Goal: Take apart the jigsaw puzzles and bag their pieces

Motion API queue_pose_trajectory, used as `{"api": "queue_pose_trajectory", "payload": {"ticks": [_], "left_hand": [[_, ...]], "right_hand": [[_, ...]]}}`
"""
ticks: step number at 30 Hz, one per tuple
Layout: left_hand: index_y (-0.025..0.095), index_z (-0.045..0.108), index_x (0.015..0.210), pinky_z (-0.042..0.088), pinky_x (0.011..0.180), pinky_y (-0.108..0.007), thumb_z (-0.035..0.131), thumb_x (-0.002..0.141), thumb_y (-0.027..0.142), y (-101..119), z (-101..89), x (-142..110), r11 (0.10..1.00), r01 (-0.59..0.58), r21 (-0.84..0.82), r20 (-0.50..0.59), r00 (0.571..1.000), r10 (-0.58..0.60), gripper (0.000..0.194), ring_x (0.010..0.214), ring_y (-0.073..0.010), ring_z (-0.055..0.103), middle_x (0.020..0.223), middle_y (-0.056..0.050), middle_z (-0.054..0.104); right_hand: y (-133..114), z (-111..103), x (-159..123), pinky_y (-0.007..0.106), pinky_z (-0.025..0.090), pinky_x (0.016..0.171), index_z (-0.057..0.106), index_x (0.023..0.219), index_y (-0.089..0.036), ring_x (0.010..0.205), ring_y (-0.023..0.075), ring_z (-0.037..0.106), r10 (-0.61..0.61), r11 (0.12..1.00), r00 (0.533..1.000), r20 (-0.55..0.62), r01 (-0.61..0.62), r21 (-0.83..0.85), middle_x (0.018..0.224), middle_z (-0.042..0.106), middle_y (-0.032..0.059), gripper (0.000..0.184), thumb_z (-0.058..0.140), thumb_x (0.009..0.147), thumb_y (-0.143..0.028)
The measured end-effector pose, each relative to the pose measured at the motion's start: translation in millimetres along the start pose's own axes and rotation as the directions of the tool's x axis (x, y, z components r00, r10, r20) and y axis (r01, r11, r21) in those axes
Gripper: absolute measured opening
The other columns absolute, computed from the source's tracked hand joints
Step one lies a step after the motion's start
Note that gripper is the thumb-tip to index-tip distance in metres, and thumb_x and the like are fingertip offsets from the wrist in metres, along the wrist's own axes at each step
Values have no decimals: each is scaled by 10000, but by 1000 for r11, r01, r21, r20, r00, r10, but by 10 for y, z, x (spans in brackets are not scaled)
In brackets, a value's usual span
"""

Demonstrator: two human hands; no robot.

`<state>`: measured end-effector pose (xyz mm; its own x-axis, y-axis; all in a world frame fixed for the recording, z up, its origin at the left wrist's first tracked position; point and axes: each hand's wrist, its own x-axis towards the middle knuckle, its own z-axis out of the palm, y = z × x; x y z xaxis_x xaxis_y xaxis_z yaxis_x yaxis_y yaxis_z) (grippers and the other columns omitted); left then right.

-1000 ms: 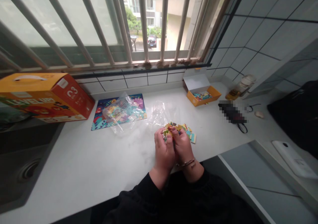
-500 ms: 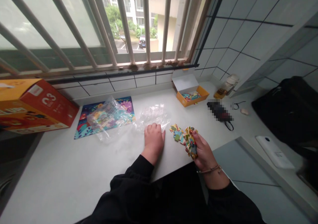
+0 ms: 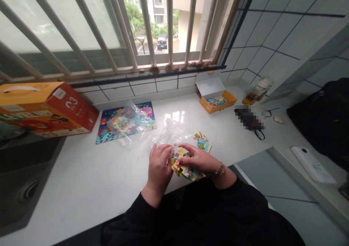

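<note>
My right hand (image 3: 197, 160) is closed around a thick bunch of colourful jigsaw puzzle pieces (image 3: 188, 171), held low over the counter's front edge. Beside them, my left hand (image 3: 160, 162) has its fingers bent around the near edge of a clear plastic bag (image 3: 174, 129), close to the right fingertips. The rest of that bag lies crumpled on the counter beyond both hands. Just past my right hand, a few more pieces (image 3: 202, 141) lie together on the white surface. My left palm and the undersides of its fingers are hidden.
Left of the hands, a second clear bag (image 3: 131, 120) covers part of a colourful picture sheet (image 3: 102, 133). A large orange box (image 3: 51, 111) stands beside a sink (image 3: 27, 187). Behind, an open yellow box (image 3: 218, 102) holds more pieces; a bottle (image 3: 257, 91) and white phone (image 3: 312, 164) are to the right.
My right hand has moved left with the puzzle pieces. My left hand has left the counter top and come to the bag's edge, so both hands now meet. The view has shifted slightly.
</note>
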<state>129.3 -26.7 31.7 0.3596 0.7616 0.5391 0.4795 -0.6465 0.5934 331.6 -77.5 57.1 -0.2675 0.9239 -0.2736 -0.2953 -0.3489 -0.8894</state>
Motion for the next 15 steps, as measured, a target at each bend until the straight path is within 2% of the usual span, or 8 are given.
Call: {"api": "queue_pose_trajectory", "payload": {"ticks": [4,6,8,11,13,15], "left_hand": [[270,693,1415,311,1314,-531,550,1038,128,42,-144,-198,999,2,-38,-53,999,-4,428,1314,-273,674,1384,-78,737],[275,666,1461,301,1327,-526,544,1047,115,35,-215,-243,999,-1,-42,-61,998,-2,460,1348,-261,662,1426,-73,720],[270,636,1492,294,1335,-512,542,1052,116,46,-272,-276,999,-18,-44,-38,999,16,476,1384,-251,641,1468,-75,695],[188,545,1569,243,1354,-501,549,1039,125,137,-286,-347,992,-127,24,58,990,126,534,1467,-259,568,1564,-118,621],[99,497,1592,219,1357,-495,550,1024,119,245,-230,-418,969,-227,101,129,968,214,571,1537,-285,486,1625,-157,556],[48,515,1565,237,1348,-487,547,1019,109,363,-141,-491,947,-278,161,165,954,252,551,1602,-318,385,1669,-174,501]], "right_hand": [[2,51,134,304,624,905,534,1610,-268,968,179,792,0,998,1000,17,-1,64,1112,834,41,862,922,848,-385],[10,56,164,308,627,900,595,1552,-256,957,180,793,14,998,1000,24,-15,68,1098,837,39,799,928,836,-379],[30,55,198,307,631,876,710,1386,-215,916,185,795,37,998,999,4,-37,42,1044,839,39,639,940,815,-385],[89,64,279,326,629,924,759,1235,-201,949,204,800,17,1000,993,-114,-14,26,1045,840,49,534,959,782,-399],[147,87,348,343,619,987,728,1293,-229,1033,217,798,-27,998,976,-214,39,50,1121,836,57,591,951,787,-438],[209,118,422,369,616,1018,677,1359,-253,1092,227,792,-57,994,954,-293,82,74,1202,822,69,646,907,820,-524]]}}
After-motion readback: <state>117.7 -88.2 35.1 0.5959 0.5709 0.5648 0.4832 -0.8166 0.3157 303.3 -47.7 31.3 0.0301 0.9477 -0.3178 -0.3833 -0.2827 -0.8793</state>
